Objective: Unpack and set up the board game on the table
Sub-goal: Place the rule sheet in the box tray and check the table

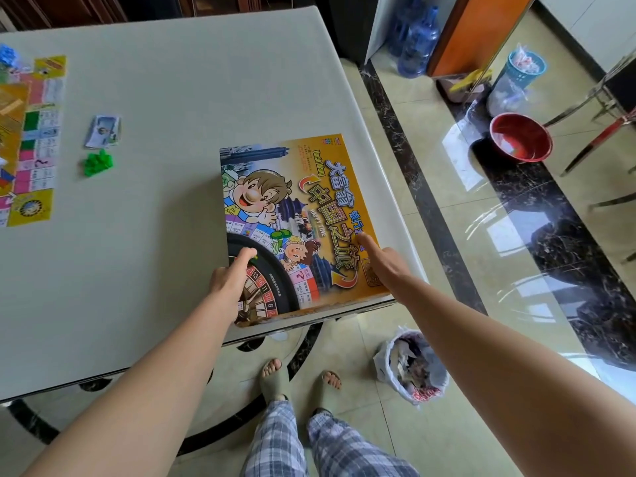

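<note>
The left grip (230, 284) pinches the box's (296, 215) near edge, thumb on the lid. The right grip (382, 266) lays one digit on it; whether it clasps I cannot tell. The box sits at the tabletop's (172, 98) near right corner, so a slip could drop it. Count: one board (31, 139), one card stack (103, 131), one green heap (98, 163), one box.

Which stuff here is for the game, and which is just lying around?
For the game: game box held by the left hand and right hand, game board, cards, green pieces.
Just lying around: red basin, blue basket, water bottles, rubbish bag.
</note>
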A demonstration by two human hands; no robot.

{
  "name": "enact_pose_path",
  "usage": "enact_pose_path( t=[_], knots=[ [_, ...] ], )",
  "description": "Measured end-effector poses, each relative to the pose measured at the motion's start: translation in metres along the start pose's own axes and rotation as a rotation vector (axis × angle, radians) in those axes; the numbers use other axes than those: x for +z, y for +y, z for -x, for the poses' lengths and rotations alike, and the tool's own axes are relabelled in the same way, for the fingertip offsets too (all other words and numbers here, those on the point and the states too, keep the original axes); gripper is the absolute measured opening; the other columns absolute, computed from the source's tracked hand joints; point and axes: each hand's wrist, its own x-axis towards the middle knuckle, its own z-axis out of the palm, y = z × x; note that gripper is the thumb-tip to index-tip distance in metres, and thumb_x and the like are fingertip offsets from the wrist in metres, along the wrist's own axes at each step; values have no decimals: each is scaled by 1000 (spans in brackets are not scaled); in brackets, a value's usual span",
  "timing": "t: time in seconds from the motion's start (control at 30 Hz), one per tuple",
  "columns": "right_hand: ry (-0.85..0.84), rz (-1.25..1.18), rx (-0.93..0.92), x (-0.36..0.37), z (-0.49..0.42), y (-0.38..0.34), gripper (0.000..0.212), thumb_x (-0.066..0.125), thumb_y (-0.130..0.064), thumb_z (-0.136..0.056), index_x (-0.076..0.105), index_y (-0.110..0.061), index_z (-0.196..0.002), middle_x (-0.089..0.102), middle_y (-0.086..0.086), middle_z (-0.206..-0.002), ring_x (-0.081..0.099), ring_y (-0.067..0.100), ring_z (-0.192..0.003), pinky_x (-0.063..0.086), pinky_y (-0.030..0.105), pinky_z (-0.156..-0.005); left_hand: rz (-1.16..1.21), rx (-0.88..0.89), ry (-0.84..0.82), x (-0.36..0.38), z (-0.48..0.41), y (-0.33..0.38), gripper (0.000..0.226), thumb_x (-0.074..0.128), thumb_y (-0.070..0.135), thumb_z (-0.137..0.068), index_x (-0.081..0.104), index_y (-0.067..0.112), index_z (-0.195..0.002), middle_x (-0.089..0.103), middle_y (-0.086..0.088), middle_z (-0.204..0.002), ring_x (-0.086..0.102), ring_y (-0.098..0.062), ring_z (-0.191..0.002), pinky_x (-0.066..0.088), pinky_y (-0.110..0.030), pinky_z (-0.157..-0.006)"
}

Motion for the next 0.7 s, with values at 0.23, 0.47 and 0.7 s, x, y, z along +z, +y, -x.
enact_pose_path(
  t=[0.23, 0.47, 0.7],
  knots=[
    [-191, -148, 45, 1, 12, -7, 57, 52, -63, -85, 60, -17, -117, 73, 14, -99, 72, 29, -85, 59, 41, -76, 2, 54, 157, 1, 6, 0, 65, 48, 71, -85, 52, 7, -98, 67, -13, -87, 68, -27, -75, 56, -36, -68],
    [-196, -193, 76, 4, 15, -3, 75, 55, -79, -70, 63, -19, -115, 73, 10, -101, 72, 31, -87, 54, 54, -86, 22, 39, 179, -4, 16, -13, 63, 55, 70, -80, 53, 8, -88, 69, -13, -85, 69, -28, -74, 56, -37, -69],
    [-93, -156, -33, 12, 30, 2, 65, 55, -72, -77, 71, -13, -99, 75, 8, -88, 73, 27, -75, 59, 44, -75, 92, 62, 135, -16, 34, -39, 68, 52, 72, -80, 58, 7, -96, 70, -15, -86, 69, -29, -75, 55, -35, -63]
  ],
)
